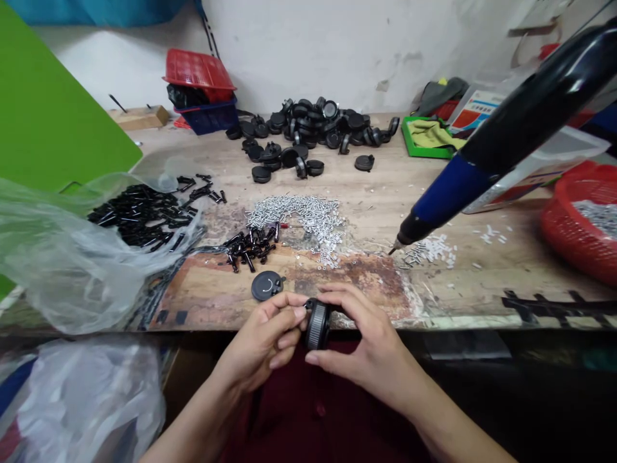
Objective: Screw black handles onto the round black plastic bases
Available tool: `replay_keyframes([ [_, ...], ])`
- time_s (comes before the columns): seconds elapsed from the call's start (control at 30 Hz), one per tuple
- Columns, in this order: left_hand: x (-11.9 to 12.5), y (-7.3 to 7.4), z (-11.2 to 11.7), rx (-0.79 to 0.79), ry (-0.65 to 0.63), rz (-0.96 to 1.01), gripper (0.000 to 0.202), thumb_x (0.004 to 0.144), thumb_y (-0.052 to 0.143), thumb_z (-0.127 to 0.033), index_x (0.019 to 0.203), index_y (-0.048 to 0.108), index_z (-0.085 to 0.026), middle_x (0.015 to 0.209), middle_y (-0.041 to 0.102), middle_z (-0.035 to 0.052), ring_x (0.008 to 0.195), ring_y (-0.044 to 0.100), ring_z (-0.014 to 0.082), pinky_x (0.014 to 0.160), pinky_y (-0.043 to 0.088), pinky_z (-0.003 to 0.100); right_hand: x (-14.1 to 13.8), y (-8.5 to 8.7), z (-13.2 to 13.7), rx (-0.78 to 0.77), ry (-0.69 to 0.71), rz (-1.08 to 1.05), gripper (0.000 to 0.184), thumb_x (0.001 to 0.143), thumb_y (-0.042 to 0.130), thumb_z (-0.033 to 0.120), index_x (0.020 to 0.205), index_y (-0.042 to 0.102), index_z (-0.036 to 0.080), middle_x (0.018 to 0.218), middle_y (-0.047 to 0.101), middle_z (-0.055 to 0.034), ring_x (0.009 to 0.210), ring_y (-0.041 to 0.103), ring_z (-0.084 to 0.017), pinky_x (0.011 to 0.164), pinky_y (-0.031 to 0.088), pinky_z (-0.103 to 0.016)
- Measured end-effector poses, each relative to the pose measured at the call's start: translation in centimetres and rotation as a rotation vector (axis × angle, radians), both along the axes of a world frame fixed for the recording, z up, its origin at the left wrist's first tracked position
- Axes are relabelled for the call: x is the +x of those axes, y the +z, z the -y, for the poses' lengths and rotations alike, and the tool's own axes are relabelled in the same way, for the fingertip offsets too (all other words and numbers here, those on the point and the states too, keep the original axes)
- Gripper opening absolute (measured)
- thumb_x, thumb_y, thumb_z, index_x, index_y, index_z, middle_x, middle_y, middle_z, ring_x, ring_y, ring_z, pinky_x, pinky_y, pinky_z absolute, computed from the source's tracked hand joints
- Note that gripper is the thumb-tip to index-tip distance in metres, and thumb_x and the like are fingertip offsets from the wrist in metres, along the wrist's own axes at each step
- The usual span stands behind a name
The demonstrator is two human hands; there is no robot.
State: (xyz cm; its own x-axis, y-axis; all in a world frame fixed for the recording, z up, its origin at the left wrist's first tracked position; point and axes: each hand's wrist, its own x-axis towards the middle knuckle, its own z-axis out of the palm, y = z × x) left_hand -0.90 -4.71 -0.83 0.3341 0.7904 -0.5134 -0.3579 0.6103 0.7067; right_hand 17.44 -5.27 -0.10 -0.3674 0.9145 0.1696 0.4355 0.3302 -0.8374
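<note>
A round black plastic part with a ribbed rim (317,325) is held on edge just past the bench's front edge. My right hand (362,331) grips it between thumb and fingers from the right. From the other side, my left hand (272,331) pinches at the small lug on its upper left; whether a small piece sits in those fingertips is hidden. Just beyond my left hand lies a flat black disc (264,285) with a curved mark. Behind the disc are several short black stems (250,247) and a heap of silver screws (299,212).
An electric screwdriver (448,183) hangs at the right, its tip near small white pieces (436,249). Many black round parts (313,128) are piled at the back. A plastic bag of black stems (139,215) lies left; a red basket (578,238) stands right.
</note>
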Motion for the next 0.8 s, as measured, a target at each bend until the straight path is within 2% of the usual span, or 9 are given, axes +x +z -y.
replay_keyframes([
  [0.23, 0.3, -0.3, -0.8, -0.003, -0.023, -0.054, 0.018, 0.081, 0.065, -0.025, 0.094, 0.059, -0.014, 0.061, 0.049, -0.0066, 0.037, 0.023, -0.0015, 0.029, 0.021, 0.007, 0.6, -0.7, -0.9, -0.031, 0.004, -0.042, 0.054, 0.068, 0.077, 0.034, 0.115, 0.052, 0.022, 0.118, 0.058, -0.0074, 0.113, 0.055, -0.021, 0.098, 0.046, -0.036],
  [0.4, 1.1, -0.7, -1.0, 0.015, 0.081, -0.123, 0.026, 0.079, 0.067, -0.027, 0.099, 0.057, -0.015, 0.068, 0.055, -0.0043, 0.037, 0.024, -0.002, 0.029, 0.022, 0.009, 0.2, -1.7, -1.2, -0.13, -0.099, -0.043, 0.075, 0.064, 0.077, 0.048, 0.126, 0.046, 0.02, 0.128, 0.052, -0.0106, 0.121, 0.049, -0.024, 0.102, 0.042, -0.04],
  [0.5, 1.7, -0.9, -1.0, 0.006, 0.071, -0.16, 0.029, 0.079, 0.067, -0.03, 0.101, 0.057, -0.016, 0.07, 0.056, -0.0038, 0.038, 0.027, -0.0006, 0.03, 0.023, 0.01, 0.2, -2.0, -1.4, -0.167, -0.094, -0.069, 0.058, 0.073, 0.071, 0.045, 0.121, 0.051, 0.021, 0.124, 0.056, -0.0085, 0.116, 0.053, -0.021, 0.099, 0.045, -0.038],
  [0.57, 2.0, -1.1, -1.1, 0.032, 0.043, -0.22, 0.028, 0.08, 0.065, -0.033, 0.102, 0.058, -0.017, 0.07, 0.058, -0.0033, 0.041, 0.033, 0.0006, 0.033, 0.028, 0.011, 0.3, -2.0, -1.5, -0.164, -0.113, -0.067, 0.051, 0.076, 0.069, 0.044, 0.119, 0.054, 0.022, 0.12, 0.059, -0.0074, 0.112, 0.056, -0.02, 0.096, 0.047, -0.037],
  [0.67, 2.4, -1.4, -1.2, 0.259, -0.007, -0.443, 0.021, 0.083, 0.062, -0.032, 0.096, 0.063, -0.016, 0.072, 0.063, -0.0001, 0.059, 0.055, 0.0074, 0.054, 0.045, 0.017, 0.6, -1.9, -1.8, -0.119, -0.164, -0.048, 0.058, 0.071, 0.072, 0.048, 0.12, 0.055, 0.022, 0.118, 0.062, -0.0076, 0.11, 0.058, -0.022, 0.095, 0.048, -0.039],
  [0.73, 2.5, -1.6, -1.3, 0.449, -0.038, -0.62, 0.017, 0.084, 0.059, -0.03, 0.093, 0.066, -0.017, 0.079, 0.067, 0.0019, 0.075, 0.062, 0.0122, 0.069, 0.048, 0.021, 0.7, -1.9, -1.9, -0.094, -0.187, -0.042, 0.06, 0.07, 0.073, 0.049, 0.12, 0.055, 0.021, 0.117, 0.063, -0.0079, 0.11, 0.058, -0.023, 0.096, 0.048, -0.04],
  [0.8, 2.5, -1.8, -1.2, 0.569, -0.06, -0.759, 0.017, 0.086, 0.056, -0.028, 0.096, 0.066, -0.019, 0.083, 0.07, 0.0019, 0.077, 0.063, 0.0134, 0.071, 0.048, 0.022, 0.8, -1.9, -1.9, -0.101, -0.185, -0.044, 0.058, 0.071, 0.071, 0.05, 0.119, 0.056, 0.021, 0.118, 0.063, -0.0083, 0.111, 0.058, -0.023, 0.097, 0.047, -0.041],
])
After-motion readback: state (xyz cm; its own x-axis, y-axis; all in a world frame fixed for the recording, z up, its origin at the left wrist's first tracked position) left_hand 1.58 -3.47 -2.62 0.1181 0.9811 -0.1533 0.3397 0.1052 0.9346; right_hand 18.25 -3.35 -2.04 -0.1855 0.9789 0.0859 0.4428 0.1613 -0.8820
